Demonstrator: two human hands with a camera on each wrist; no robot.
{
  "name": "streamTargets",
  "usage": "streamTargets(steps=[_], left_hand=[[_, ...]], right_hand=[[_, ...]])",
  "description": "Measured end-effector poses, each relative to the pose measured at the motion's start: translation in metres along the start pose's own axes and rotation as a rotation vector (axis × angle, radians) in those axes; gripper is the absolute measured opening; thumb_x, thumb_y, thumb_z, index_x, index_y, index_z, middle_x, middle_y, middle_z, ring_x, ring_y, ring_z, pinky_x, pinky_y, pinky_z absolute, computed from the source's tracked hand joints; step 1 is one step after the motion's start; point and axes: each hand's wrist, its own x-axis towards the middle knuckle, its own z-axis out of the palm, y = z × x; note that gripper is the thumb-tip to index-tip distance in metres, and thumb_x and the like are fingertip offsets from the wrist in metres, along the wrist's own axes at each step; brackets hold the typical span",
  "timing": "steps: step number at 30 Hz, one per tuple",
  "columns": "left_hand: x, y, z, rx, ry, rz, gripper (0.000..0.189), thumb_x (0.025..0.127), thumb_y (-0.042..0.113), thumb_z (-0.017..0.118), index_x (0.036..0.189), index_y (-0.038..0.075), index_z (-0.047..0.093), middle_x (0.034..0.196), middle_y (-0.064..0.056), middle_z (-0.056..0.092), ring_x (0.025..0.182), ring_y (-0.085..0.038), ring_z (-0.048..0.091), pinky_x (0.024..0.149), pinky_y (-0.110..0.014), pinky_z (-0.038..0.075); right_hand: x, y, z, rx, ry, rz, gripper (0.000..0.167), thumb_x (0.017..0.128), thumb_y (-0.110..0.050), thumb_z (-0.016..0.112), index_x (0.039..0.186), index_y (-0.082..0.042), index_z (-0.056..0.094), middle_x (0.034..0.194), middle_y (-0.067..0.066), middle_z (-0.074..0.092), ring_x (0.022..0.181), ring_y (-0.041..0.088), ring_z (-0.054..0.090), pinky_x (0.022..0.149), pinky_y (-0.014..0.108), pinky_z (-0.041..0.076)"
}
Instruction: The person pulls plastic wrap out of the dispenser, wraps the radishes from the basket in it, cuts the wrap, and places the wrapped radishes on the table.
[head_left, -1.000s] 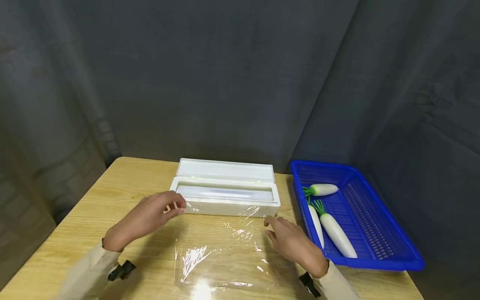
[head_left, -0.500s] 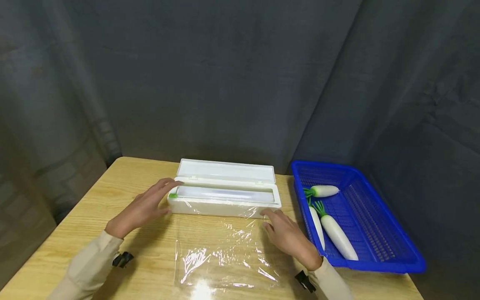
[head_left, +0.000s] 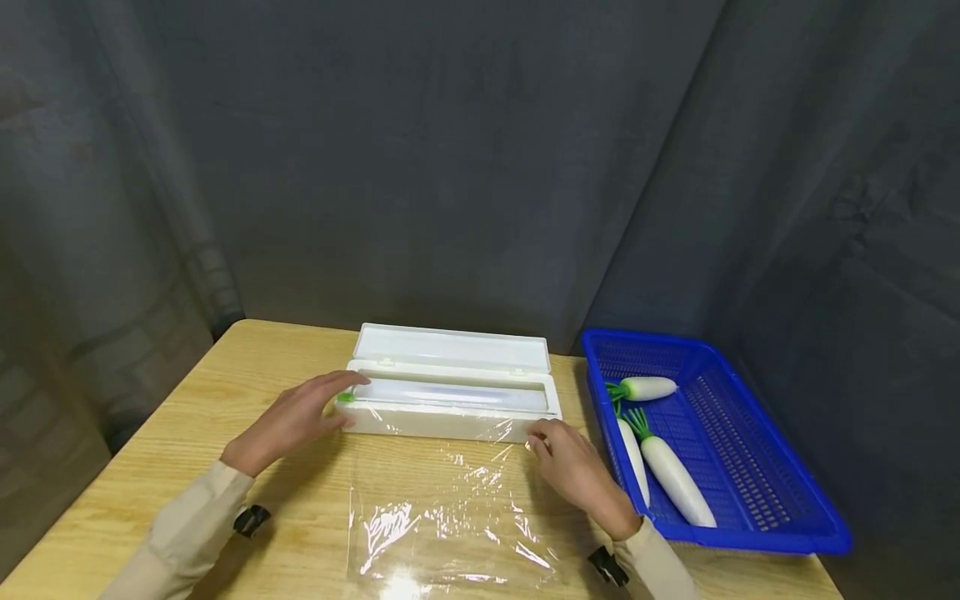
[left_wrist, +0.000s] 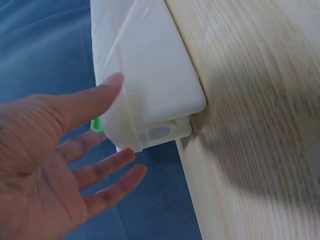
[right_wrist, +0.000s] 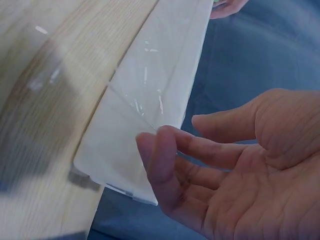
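Note:
A white cling film dispenser box (head_left: 442, 425) sits on the table with its lid (head_left: 450, 347) raised and a film roll (head_left: 457, 395) inside. Clear cling film (head_left: 457, 533) runs from its front edge over the tabletop. My left hand (head_left: 288, 421) is at the box's left end, beside a green slider (head_left: 345, 398); its fingers spread around the corner in the left wrist view. At the front right corner is my right hand (head_left: 573, 467), its fingers loosely bent. In the right wrist view its fingertips (right_wrist: 165, 135) meet the film's edge, the thumb standing apart.
On the right stands a blue plastic basket (head_left: 750, 467) holding several white radishes, one large radish (head_left: 678, 482) among them. The wooden table (head_left: 255, 358) ends in front of a dark grey curtain (head_left: 420, 167).
My left hand has moved off the slider, which now shows, and its fingers have straightened at the box's left end. My right hand stays by the right corner. The view has tipped slightly upward.

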Motion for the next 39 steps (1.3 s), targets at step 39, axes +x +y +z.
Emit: streamTargets(steps=[39], left_hand=[[0.017, -0.008, 0.007, 0.016, 0.053, -0.067, 0.047, 0.088, 0.011, 0.084, 0.131, 0.004, 0.068, 0.118, -0.020, 0.075, 0.090, -0.026, 0.072, 0.073, -0.045, 0.057]], right_hand=[[-0.003, 0.010, -0.014, 0.065, -0.066, 0.055, 0.032, 0.101, -0.001, 0.062, 0.071, -0.011, 0.059, 0.065, -0.007, 0.040, 0.062, 0.011, 0.041, 0.056, 0.026, 0.034]])
